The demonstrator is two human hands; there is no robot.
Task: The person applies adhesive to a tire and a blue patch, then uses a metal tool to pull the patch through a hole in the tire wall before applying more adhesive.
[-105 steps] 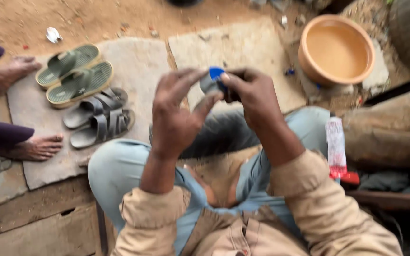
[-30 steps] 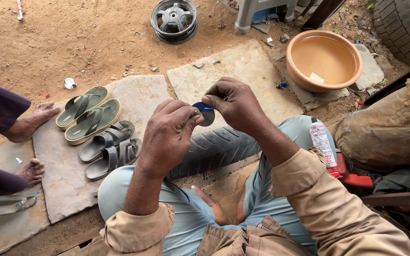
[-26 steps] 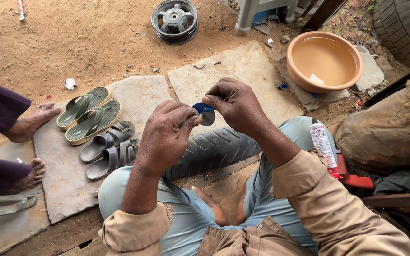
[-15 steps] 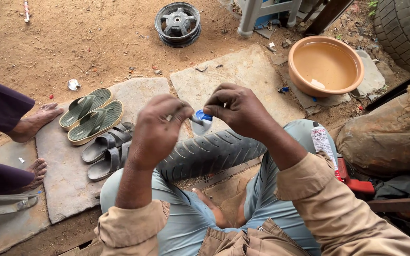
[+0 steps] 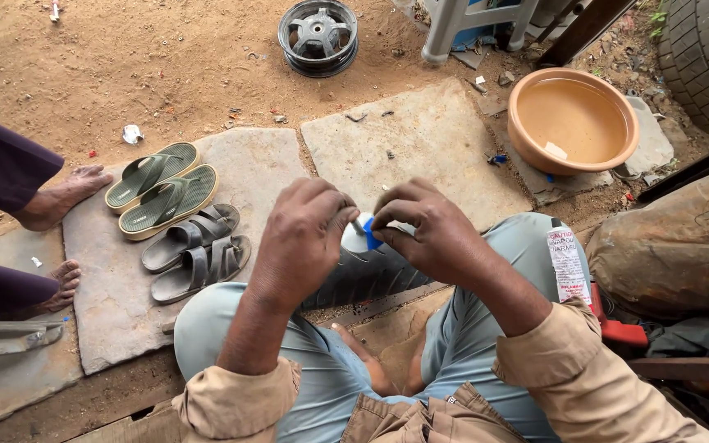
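Both hands, left hand (image 5: 301, 238) and right hand (image 5: 424, 230), pinch a small blue-and-white patch (image 5: 363, 234) above the tyre (image 5: 371, 275); a white labelled tube (image 5: 569, 264) lies right of it.

Tan long sleeves, cuffs buttoned; light blue trousers; bare feet.

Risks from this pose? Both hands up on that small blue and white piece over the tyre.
1. The small blue and white piece is pinched only at the fingertips of the left hand and right hand; a slip could likely drop it onto the tyre across the lap or onto the dirt.
2. The white tube lies by the right knee; an elbow move might knock it off.
3. The bowl of brown water sits close ahead and could be tipped.
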